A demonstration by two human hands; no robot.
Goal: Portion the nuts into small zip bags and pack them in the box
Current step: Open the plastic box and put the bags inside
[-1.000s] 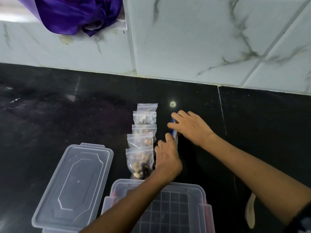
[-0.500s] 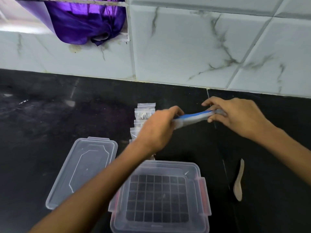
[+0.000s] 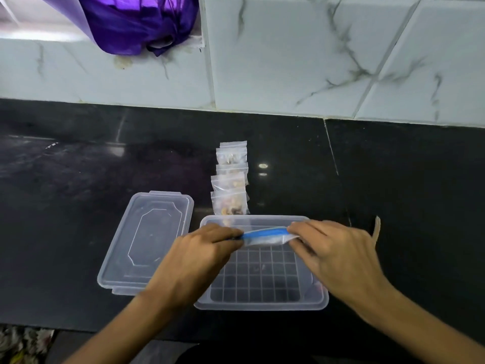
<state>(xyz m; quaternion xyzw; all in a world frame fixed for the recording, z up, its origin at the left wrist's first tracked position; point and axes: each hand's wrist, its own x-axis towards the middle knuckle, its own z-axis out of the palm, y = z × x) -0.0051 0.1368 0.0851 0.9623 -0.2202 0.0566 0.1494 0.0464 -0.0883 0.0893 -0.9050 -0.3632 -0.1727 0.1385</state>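
Both hands hold a zip bag with a blue seal strip [image 3: 265,235] stretched flat over the clear plastic box [image 3: 319,302]. My left hand [image 3: 202,248] pinches its left end and my right hand [image 3: 333,248] pinches its right end. The box stands on the black counter with a grid-patterned bottom and what looks like a few crumbs inside. Behind the box, several small zip bags with nuts [image 3: 231,185] lie in an overlapping row running away from me.
The box's clear lid [image 3: 147,240] lies to the left of the box. A pale wooden spoon [image 3: 377,228] lies to the right, partly behind my right hand. A purple cloth [image 3: 139,22] hangs on the tiled wall. The counter's front edge runs just below the box.
Both hands have carried the blue-strip bag from the counter beside the row of small bags toward me. It is now held stretched over the box.
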